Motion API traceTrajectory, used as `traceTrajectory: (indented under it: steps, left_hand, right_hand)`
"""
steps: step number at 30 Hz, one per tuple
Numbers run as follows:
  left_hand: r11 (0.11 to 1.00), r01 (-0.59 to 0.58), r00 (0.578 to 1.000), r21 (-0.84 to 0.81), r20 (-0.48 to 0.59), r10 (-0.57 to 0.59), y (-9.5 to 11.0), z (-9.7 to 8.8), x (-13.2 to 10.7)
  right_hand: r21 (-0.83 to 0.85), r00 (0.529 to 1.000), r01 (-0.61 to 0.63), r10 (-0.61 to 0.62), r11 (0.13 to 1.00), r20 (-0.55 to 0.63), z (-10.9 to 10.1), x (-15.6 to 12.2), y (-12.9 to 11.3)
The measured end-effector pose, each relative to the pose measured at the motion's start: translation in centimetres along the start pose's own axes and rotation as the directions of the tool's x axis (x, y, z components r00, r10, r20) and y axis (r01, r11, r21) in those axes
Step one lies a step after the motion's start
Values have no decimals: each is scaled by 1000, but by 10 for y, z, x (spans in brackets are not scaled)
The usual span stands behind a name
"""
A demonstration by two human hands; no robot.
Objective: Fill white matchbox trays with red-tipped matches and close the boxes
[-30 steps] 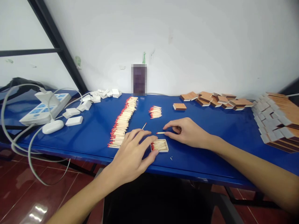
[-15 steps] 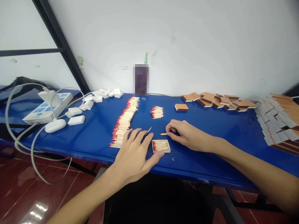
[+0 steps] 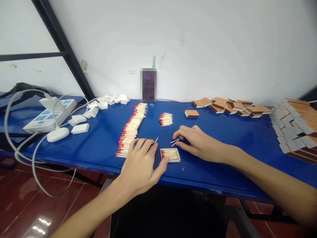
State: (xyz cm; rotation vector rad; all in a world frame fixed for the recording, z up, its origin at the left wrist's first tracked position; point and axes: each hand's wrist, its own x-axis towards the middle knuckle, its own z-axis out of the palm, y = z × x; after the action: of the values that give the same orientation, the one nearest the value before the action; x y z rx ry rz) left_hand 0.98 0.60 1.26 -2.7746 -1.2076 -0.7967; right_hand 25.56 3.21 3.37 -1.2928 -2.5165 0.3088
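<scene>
My left hand (image 3: 141, 162) is open and palm down, its thumb at the near edge of a small white matchbox tray (image 3: 179, 160). Red-tipped matches (image 3: 169, 154) lie inside that tray. A single match (image 3: 156, 139) sticks out by the left fingertips; whether they touch it is unclear. My right hand (image 3: 193, 142) is open beyond the tray, thumb and forefinger apart, with two loose matches (image 3: 175, 142) at the fingertips. Left of my left hand runs a long row of matches (image 3: 131, 129), partly covered by its fingers. A smaller bunch of matches (image 3: 165, 119) lies farther back.
An orange-brown matchbox (image 3: 192, 113) sits alone, with a heap of similar boxes (image 3: 230, 106) behind and a big stack (image 3: 294, 129) far right. White trays (image 3: 80, 128) and a power strip (image 3: 49, 115) with cables lie left. Match splinters (image 3: 183, 169) lie near the table's front edge.
My right thumb and forefinger have parted from the match they pinched, and two matches now show there. My left fingers have curled in, and the thumb has drawn back leftward.
</scene>
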Motion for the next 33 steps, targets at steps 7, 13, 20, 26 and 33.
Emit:
traceTrajectory:
  steps: [7, 13, 20, 26, 33]
  left_hand:
    - [996, 19, 998, -90, -65, -25, -1, 1, -2]
    - [948, -35, 977, -317, -210, -34, -3, -1, -5]
    - [920, -178, 970, -349, -218, 105, -4, 2, -4]
    - [911, -297, 949, -288, -191, 249, -5, 4, -5]
    - [926, -252, 961, -281, -188, 205, -4, 6, -5]
  right_hand:
    - [12, 997, -14, 13, 1000, 81, -6, 0, -1]
    - [-30, 996, 15, -12, 999, 90, -2, 1, -4]
    - [-47, 997, 19, -15, 999, 74, 1, 2, -1]
    - [-49, 999, 15, -13, 999, 43, 5, 2, 3]
    - [-31, 998, -3, 5, 1000, 64, 2, 1, 0]
